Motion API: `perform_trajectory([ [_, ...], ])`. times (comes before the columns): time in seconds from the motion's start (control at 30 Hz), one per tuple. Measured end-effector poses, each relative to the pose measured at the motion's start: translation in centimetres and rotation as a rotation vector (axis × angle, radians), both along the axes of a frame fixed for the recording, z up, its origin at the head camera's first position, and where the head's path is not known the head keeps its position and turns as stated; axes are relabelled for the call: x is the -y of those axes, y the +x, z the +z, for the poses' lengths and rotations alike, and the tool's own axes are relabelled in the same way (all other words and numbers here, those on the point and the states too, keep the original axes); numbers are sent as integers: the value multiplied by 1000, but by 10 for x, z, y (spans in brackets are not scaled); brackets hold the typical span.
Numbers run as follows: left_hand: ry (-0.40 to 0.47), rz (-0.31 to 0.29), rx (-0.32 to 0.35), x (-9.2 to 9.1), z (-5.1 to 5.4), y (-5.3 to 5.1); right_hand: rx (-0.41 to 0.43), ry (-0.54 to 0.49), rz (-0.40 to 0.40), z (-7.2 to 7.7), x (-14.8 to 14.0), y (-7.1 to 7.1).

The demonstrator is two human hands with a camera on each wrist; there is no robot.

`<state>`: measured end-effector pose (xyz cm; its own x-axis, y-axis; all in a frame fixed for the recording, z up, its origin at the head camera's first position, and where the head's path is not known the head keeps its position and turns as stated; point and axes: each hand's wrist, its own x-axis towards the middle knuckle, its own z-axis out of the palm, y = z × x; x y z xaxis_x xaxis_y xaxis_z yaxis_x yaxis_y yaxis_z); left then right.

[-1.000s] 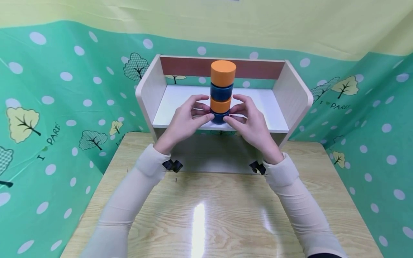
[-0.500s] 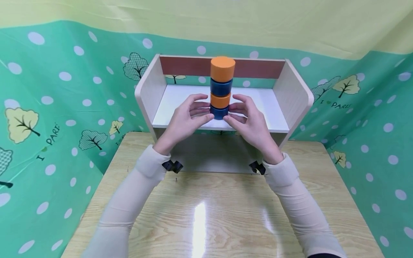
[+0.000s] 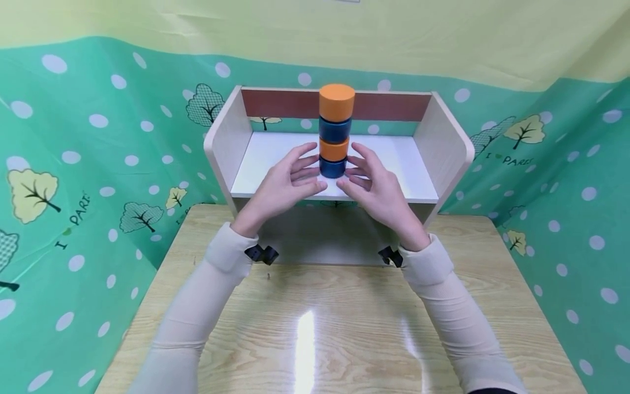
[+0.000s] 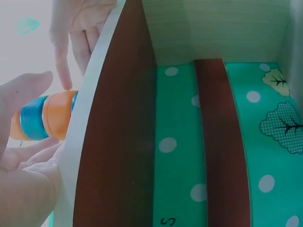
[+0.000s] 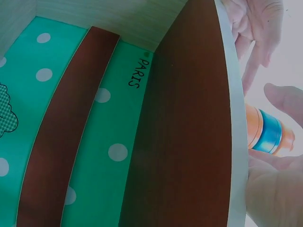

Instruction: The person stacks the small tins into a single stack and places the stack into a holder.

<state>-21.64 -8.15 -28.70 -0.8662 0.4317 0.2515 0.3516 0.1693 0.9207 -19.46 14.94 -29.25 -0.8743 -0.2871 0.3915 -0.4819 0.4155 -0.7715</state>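
A tall stack of several cylinders, orange and dark blue by turns, stands upright on the white shelf. An orange cylinder tops it, and a dark blue cylinder forms its base. My left hand is at the stack's left side, thumb off it and fingers loosely bent. Opposite it, my right hand lies likewise, its thumb also apart. Whether any fingertip still touches the stack, I cannot tell. In both wrist views the shelf board hides part of the stack, leaving an orange cylinder and a blue cylinder visible.
White side panels bound the shelf left and right, with a dark red strip across its back. The unit stands on a wooden table. A green patterned curtain surrounds it. A lower compartment lies beneath the shelf.
The stack has shifted back on the shelf, away from the front edge. Both thumbs have come off its bottom cylinder, and the hands have loosened around it.
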Motion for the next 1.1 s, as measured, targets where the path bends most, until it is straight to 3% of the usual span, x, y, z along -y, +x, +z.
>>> perform_trajectory([
  [0.23,-109,-38,13,-4,15,8,7,112,-5,4,2,-2],
  [0.4,-138,-53,2,-5,27,18,19,127,-4,4,2,-5],
  [1.1,-154,-15,6,-4,27,19,12,123,-25,2,4,-7],
])
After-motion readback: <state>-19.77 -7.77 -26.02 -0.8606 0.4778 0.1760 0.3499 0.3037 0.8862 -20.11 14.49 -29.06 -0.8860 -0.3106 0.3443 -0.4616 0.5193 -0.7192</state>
